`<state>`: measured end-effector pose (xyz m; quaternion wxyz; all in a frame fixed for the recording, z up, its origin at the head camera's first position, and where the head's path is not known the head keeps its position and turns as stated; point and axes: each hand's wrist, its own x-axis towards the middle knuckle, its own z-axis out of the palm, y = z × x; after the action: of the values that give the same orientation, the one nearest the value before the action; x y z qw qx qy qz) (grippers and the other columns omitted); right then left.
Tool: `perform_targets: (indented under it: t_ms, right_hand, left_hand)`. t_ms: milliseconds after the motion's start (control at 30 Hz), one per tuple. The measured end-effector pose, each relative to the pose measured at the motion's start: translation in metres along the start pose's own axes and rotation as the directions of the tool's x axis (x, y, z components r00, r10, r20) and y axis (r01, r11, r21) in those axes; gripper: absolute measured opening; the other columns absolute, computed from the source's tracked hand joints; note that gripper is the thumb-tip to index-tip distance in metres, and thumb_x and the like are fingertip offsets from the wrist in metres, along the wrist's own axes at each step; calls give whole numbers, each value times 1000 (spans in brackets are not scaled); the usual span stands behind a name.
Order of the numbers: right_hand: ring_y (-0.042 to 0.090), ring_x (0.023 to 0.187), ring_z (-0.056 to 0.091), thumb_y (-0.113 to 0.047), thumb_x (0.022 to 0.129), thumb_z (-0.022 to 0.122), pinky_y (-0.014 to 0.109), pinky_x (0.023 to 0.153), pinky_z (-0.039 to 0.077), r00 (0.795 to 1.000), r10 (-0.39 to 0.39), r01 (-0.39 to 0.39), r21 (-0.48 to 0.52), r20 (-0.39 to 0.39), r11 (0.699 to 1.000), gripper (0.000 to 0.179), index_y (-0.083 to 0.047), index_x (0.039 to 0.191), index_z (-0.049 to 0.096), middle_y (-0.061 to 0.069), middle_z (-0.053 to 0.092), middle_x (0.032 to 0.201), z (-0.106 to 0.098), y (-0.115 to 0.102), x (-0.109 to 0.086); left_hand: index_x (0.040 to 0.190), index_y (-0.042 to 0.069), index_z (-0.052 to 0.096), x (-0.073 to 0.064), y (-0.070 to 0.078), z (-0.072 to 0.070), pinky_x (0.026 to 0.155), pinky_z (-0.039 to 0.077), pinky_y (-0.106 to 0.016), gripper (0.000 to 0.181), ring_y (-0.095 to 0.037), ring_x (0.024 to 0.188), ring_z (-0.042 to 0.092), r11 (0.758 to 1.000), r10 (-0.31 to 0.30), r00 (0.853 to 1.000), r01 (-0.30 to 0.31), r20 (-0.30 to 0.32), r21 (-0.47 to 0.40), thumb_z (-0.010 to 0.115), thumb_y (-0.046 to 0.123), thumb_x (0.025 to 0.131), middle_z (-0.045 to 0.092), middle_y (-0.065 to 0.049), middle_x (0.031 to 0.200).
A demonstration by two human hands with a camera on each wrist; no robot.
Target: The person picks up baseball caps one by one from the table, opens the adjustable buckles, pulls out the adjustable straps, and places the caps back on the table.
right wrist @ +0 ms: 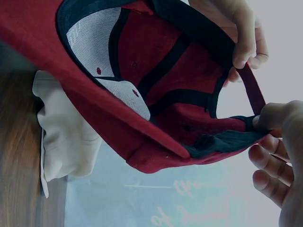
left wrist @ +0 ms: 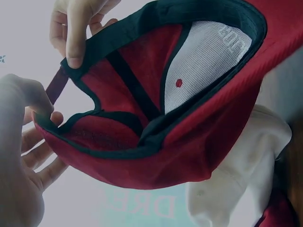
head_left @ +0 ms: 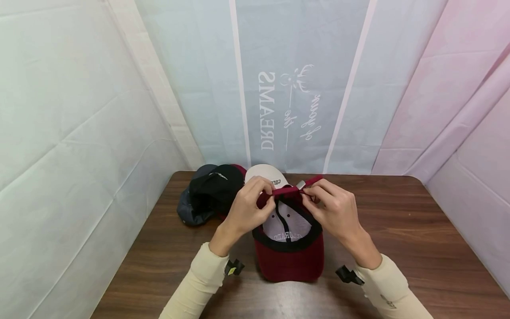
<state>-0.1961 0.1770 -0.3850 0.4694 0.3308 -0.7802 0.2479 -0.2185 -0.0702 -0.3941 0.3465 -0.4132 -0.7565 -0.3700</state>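
A dark red baseball cap [head_left: 291,263] is held with its opening toward me and its brim low, showing black inner tape and a pale mesh lining [head_left: 282,221]. My left hand [head_left: 253,201] pinches the cap's back edge at one end of the red adjuster strap [head_left: 284,191]. On the other side, my right hand [head_left: 332,206] pinches the back edge beside the silver buckle [head_left: 301,185], with a loose strap end sticking out past it. Both wrist views show the strap [right wrist: 252,90] spanning the back gap between thumbs and fingers.
Behind the red cap sits a beige cap [head_left: 264,173] with dark lettering. To its left are a black cap [head_left: 217,186] and a dark blue cap [head_left: 190,215], crowded together with a bit of red showing. Fabric drapes [head_left: 299,35] enclose the brown wooden table [head_left: 398,221].
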Motion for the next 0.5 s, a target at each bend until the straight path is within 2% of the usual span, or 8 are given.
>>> perform_targets:
  t_ms: [167,300,500]
  right_hand:
    - [10,61,60,-20,98,68,29,52,47,1000,-6,6,-10,-3,1000,19,-10,88,80,2,73,84,-1,0,0]
    - [10,62,60,-14,92,73,30,52,48,1000,-10,9,-2,-12,1000,10,-10,87,81,2,74,84,-1,-1,0]
    - [11,64,62,-18,96,69,29,54,50,998,-50,51,11,-30,999,16,-10,88,81,2,76,85,2,-4,1]
  left_hand:
    - [105,6,66,2,3,4,90,57,-32,19,-20,101,65,1000,2,1000,-3,27,23,72,-1,89,70,-6,106]
    - [108,7,70,6,5,9,90,57,-32,18,-20,100,66,998,22,999,-25,39,59,77,5,92,72,-5,107]
    - [108,10,73,12,9,17,91,56,-32,15,-18,102,68,995,60,997,-63,47,73,80,12,95,73,-3,110]
